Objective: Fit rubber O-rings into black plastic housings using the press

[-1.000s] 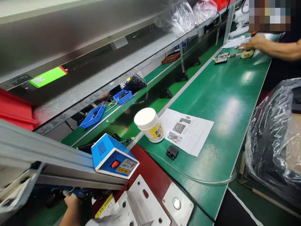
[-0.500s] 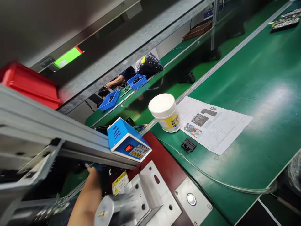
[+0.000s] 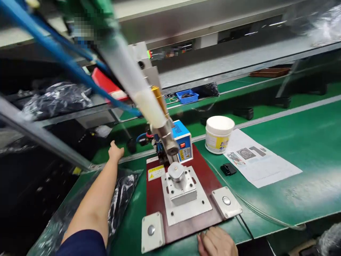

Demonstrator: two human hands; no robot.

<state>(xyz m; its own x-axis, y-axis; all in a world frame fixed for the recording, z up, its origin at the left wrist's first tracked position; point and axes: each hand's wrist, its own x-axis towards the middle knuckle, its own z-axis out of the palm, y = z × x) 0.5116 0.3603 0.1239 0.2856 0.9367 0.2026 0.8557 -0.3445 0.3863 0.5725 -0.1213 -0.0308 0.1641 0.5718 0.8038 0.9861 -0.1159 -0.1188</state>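
My left hand (image 3: 116, 152) reaches out at the far left of the press, over the green bench by the aluminium strip. One finger or thumb sticks up; the other fingers are too small and turned away to read. A clear bag with black contents (image 3: 125, 186) lies beside that forearm. At the front edge of the press's dark red base plate (image 3: 191, 233), my right hand (image 3: 217, 241) rests with curled fingers, its palm hidden. The press (image 3: 170, 142) stands over a round metal fixture (image 3: 176, 172). Silver push buttons (image 3: 151, 230) sit at the plate's front corners.
A blue control box (image 3: 182, 138) stands behind the fixture. To its right are a white tub (image 3: 218, 137), a small black part (image 3: 228, 169) and a printed sheet (image 3: 259, 160). Blue hoses (image 3: 66, 74) cross the upper left. A metal shelf (image 3: 239, 58) spans the back.
My view has swung left and drawn back, bringing the whole press and my right hand into sight. My left hand, earlier partly hidden behind the post, now shows clear of it.
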